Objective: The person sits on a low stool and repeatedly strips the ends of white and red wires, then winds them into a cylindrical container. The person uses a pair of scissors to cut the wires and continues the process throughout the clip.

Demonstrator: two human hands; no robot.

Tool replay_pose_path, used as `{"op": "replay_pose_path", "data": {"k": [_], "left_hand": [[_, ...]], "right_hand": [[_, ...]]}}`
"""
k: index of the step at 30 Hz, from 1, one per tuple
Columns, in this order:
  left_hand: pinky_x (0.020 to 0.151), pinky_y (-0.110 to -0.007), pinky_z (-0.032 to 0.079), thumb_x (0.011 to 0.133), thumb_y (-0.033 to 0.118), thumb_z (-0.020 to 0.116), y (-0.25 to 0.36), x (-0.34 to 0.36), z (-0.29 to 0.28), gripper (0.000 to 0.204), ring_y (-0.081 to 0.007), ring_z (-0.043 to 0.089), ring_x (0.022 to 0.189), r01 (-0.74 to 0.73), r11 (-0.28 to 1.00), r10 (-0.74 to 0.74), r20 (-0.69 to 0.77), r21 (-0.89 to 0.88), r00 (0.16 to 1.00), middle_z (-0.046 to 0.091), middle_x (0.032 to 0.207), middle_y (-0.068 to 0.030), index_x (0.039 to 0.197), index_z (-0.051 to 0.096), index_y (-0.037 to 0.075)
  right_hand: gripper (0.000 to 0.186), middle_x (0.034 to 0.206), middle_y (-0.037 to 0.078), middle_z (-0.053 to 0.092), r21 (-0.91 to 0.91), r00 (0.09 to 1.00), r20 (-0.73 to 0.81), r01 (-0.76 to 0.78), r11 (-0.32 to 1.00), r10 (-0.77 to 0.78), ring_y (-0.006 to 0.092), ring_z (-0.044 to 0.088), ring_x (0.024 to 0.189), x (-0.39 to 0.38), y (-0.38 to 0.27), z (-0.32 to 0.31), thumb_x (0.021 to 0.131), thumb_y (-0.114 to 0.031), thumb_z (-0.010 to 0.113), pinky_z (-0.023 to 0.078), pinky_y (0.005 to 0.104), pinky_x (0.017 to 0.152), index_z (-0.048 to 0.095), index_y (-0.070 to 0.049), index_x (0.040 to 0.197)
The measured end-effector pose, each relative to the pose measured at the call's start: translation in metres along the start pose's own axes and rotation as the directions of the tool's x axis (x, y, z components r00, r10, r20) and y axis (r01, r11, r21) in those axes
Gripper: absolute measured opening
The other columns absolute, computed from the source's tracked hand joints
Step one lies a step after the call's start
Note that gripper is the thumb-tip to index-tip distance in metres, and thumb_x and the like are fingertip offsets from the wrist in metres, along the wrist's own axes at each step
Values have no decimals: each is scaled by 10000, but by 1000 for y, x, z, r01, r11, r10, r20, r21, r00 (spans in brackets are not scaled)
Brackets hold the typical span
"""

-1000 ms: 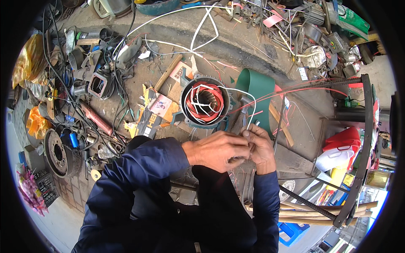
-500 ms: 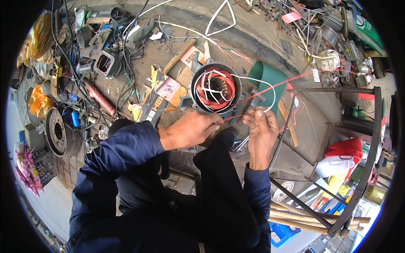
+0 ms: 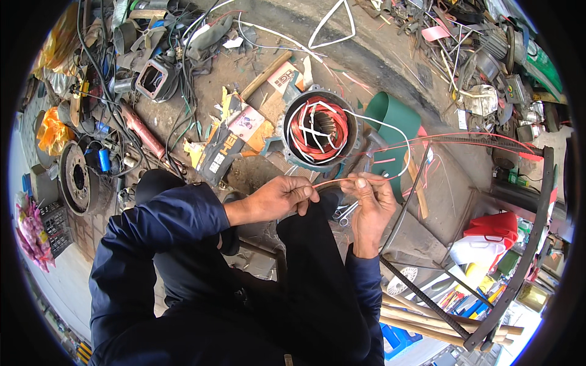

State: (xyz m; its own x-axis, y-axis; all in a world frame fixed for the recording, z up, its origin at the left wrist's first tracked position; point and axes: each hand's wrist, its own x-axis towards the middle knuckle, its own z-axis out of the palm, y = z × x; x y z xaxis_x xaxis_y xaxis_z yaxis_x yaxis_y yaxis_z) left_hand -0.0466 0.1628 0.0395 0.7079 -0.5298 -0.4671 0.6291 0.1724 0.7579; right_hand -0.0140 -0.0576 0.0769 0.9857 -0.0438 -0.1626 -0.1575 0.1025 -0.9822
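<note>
A motor stator point(image 3: 352, 143) stands in front of me in a round metal housing, with red copper windings point(image 3: 300, 134) and white sleeving inside. Just on my side of it, both hands hold a thin red wire point(image 3: 332, 181), stretched in a short span between them. My left hand point(image 3: 278, 199) pinches one end of that span between thumb and fingers. My right hand point(image 3: 371, 202) pinches the other with its palm turned up. A white sleeve point(image 3: 408, 143) loops out of the stator toward my right hand. Long red strands point(image 3: 445, 136) run off to the right.
A curled green sheet point(image 3: 400, 111) and a hammer point(image 3: 368, 152) lie right of the stator. Scissors point(image 3: 347, 215) lie by my right hand. A metal frame point(image 3: 540, 207) stands at right. Cables, torn cardboard point(image 3: 247, 125) and a wheel-like drum point(image 3: 78, 177) crowd the left.
My hands have drawn slightly back from the stator. The red wire is now plainly spanned between them, and my right hand's fingers have closed onto it. The whole view has shifted a little.
</note>
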Motion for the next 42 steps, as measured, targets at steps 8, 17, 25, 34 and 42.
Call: {"op": "replay_pose_path", "data": {"k": [8,17,25,34,42], "left_hand": [[762,-287,581,1182,275,485,-23,5,-3,361,-119,672,818,-23,985,43,-115,171,992,730,962,-68,1222,687,-21],[813,-311,608,1186,275,470,-40,24,-17,376,-150,703,874,74,988,-96,-163,-135,982,722,1097,-107,1322,642,-31],[821,-317,613,1188,285,463,-42,26,-18,385,-153,722,903,112,988,-129,-162,-111,978,724,1096,-109,1321,642,-29],[803,-323,609,1186,265,450,-40,25,-15,374,-157,700,884,104,989,-121,-172,-102,978,719,1050,-107,1265,648,-42],[798,-305,602,1186,298,472,-38,24,-16,393,-142,709,862,96,988,-115,-169,-118,979,720,1071,-96,1313,651,-28]], "right_hand": [[83,1079,232,768,-104,993,114,33,994,-21,297,795,930,-3,-12,3,1046,22,656,672,399,844,644,53,1123],[79,1091,251,757,-215,985,80,166,962,-152,318,791,953,31,-35,-17,1037,34,658,665,408,879,629,62,1105],[88,1102,258,741,-352,954,137,298,888,-266,326,791,951,33,-27,-25,1030,35,662,662,426,891,638,50,1114],[49,1078,229,759,-489,897,353,418,766,-264,292,783,956,30,-31,-35,1016,36,685,642,389,887,673,50,1061],[129,1043,151,797,-492,862,463,444,749,-207,241,780,936,46,-31,-16,963,83,720,613,329,822,731,13,1071]]}}
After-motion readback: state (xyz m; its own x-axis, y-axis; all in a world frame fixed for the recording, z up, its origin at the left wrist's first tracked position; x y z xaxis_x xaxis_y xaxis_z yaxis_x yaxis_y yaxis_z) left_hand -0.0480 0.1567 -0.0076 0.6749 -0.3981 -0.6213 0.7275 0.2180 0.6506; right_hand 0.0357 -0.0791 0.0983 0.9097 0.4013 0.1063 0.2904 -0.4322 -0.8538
